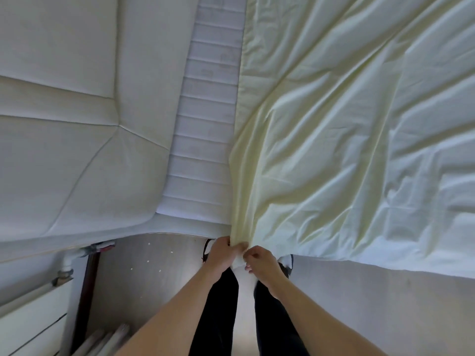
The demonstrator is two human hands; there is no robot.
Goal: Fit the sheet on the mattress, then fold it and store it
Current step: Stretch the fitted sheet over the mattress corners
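Note:
A pale yellow sheet point(347, 129) lies wrinkled over the right part of the white ribbed mattress point(205, 140), whose left strip is bare. The sheet's near-left corner is gathered into a bunch hanging over the mattress's front edge. My left hand point(221, 255) grips that bunch from the left, fingers curled round the cloth. My right hand point(259, 260) pinches the same bunch just beside it, from the right. Both hands meet right in front of my legs, below the mattress edge.
A thick white quilted pad point(64, 124) leans or lies at the left, beside the mattress. Grey floor point(154, 273) shows below, with a radiator pipe point(68, 263) and white radiator at the far left. My dark trousers and shoes stand at the bed's edge.

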